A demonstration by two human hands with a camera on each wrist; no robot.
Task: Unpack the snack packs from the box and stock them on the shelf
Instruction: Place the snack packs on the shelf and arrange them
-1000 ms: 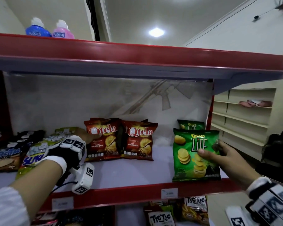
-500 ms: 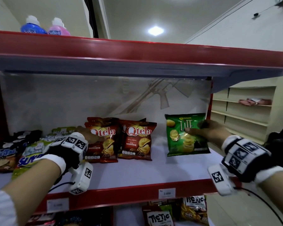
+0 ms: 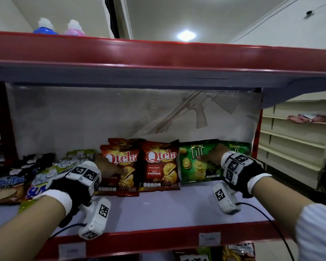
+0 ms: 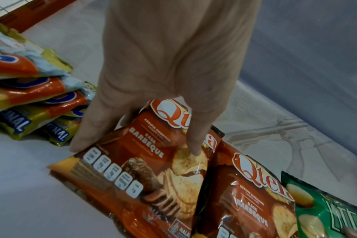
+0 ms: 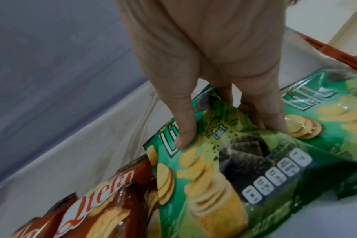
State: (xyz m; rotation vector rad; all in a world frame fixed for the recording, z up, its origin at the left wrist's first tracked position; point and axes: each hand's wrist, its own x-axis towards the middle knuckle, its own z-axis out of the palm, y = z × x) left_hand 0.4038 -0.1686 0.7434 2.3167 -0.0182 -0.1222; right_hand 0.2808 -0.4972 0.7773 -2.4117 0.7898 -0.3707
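Two red Qtela packs stand side by side at the back of the white shelf board [image 3: 158,208]. My left hand [image 3: 111,169] [image 4: 136,149] grips the left Qtela pack [image 3: 124,157] [image 4: 132,169], thumb on its front and fingers at its left edge. The right Qtela pack [image 3: 159,166] [image 4: 245,193] leans against it. My right hand [image 3: 207,157] [image 5: 229,134] pinches a green Lite pack [image 3: 194,166] [image 5: 224,169] near its top, thumb in front and fingers behind. This pack stands right beside the Qtela packs. A second Lite pack [image 3: 237,147] [image 5: 346,125] sits behind it to the right.
Several other snack packs [image 3: 36,185] lie piled at the shelf's left end. The red upper shelf [image 3: 158,53] hangs low overhead with two bottles on it. More packs [image 3: 215,253] sit on the shelf below. Beige shelving [image 3: 294,138] stands to the right.
My right hand carried the green Lite pack from the shelf's front edge back and left, up against the Qtela packs. My left hand stayed on the left Qtela pack.
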